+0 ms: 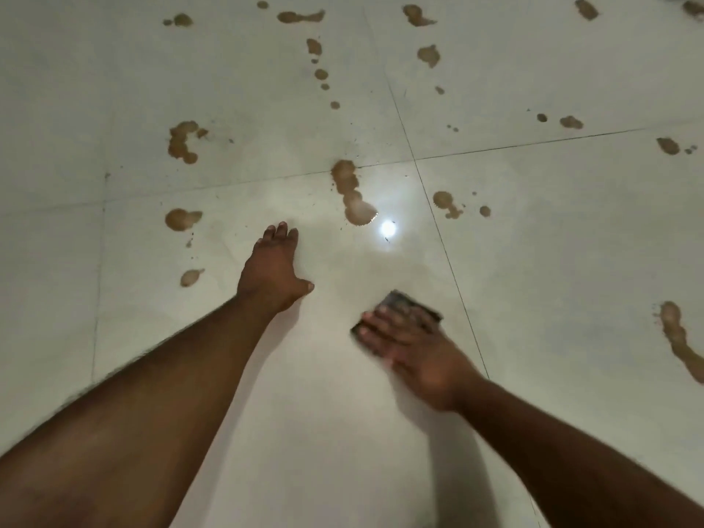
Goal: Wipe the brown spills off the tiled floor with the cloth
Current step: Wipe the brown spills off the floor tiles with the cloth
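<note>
Tiled floor point(533, 261), brown spills point(350, 192) across upper frame.
Right hand point(411, 348) flat, fingers straight, pressing dark cloth point(409, 304) lower centre; left hand point(272, 266) spread flat on tile.

right hand point(411, 348): motion-blurred | cloth point(409, 303): mostly hidden under fingers | spill point(682, 339): cut by right edge

Tiled floor point(533, 230): pale glazed tile, smooth and glossy, mirroring a bright lamp glare point(388, 229); thin dark grout lines point(438, 226) between tiles. Brown spills point(352, 194): wet, translucent, shiny at the edges. Cloth point(409, 304): dark, matt fabric, blurred, texture unclear, under the right hand point(415, 348).
</note>
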